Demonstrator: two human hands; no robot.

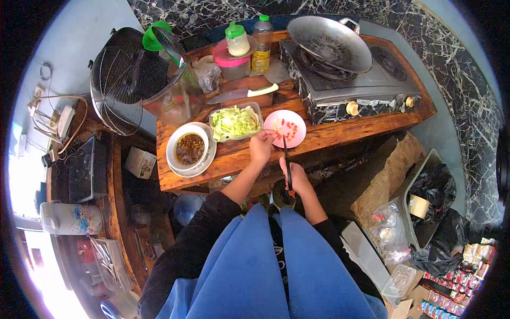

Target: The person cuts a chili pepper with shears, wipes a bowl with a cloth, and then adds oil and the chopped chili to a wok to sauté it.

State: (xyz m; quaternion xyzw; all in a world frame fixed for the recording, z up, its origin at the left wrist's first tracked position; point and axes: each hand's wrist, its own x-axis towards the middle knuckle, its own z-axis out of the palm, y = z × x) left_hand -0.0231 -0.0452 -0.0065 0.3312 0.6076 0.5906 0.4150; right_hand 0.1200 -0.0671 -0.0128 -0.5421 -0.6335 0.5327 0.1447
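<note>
My right hand (296, 179) is closed around a slim, dark knife (287, 159), seen nearly edge-on. Its tip reaches over a pink plate (299, 139) scattered with small cut red chili pieces (288, 126). At the plate's left rim, the fingers of my left hand (261, 148) are pinched together near the blade. Whatever is between them is too small to make out. Just left of the plate sits a clear tub (234, 139) of chopped pale-green leaves (234, 122). Further left, a white bowl (171, 154) of dark brown sauce (189, 148) rests on a plate.
Behind the tub, a white-handled knife (234, 95) lies on a wooden board (249, 84). An oil bottle (261, 45) and a green-lidded jar (237, 40) stand farther back. A wok (329, 42) sits on the gas stove (361, 87) at right. A fan (114, 90) is left.
</note>
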